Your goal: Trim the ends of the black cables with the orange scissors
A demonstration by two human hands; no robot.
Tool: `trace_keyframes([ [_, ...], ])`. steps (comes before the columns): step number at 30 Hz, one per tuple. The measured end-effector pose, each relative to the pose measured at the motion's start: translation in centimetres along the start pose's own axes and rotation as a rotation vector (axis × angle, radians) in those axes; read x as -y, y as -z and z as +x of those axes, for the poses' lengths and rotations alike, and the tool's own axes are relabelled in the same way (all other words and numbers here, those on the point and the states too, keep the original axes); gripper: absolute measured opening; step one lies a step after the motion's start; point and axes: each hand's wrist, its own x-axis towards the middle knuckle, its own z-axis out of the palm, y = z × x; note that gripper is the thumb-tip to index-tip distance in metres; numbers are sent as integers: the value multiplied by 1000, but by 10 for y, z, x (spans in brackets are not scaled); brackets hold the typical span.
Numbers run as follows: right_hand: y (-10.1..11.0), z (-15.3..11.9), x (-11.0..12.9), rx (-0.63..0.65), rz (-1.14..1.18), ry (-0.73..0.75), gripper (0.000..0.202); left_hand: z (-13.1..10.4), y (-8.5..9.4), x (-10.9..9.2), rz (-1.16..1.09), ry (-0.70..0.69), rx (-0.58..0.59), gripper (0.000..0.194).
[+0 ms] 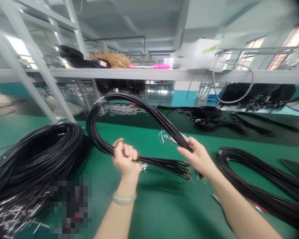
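A looped bundle of thin black cables (149,108) is held up above the green table, its far bend wrapped with a clear band. My left hand (126,155) is closed round one leg of the loop; the cable ends fan out to the right of it. My right hand (195,154) grips the other leg, thumb toward me, with some cable ends poking out below. A large coiled heap of black cables (47,142) lies on the left, its metal-tipped ends toward me. Another looped bundle of black cables (254,166) rests at the right.
Across the back runs a pale shelf (149,74) carrying a feather duster (112,59) and white packaging (201,54). Below it lie white ties (123,109) and more black cable bundles (206,116). A grey ladder-like frame (37,59) stands at the left.
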Motion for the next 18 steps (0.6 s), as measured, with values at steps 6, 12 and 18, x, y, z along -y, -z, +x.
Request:
trace_keyframes([
  [6, -22, -33, 29, -111, -103, -3, 19, 56, -1, 86, 72, 145, -220, 23],
  [12, -64, -54, 16, 10, -415, 130, 8, 84, 6, 138, 209, 476, -110, 31],
  [18, -95, -62, -2, 187, -600, 200, 10, 92, 42, 131, 342, 673, 138, 32],
])
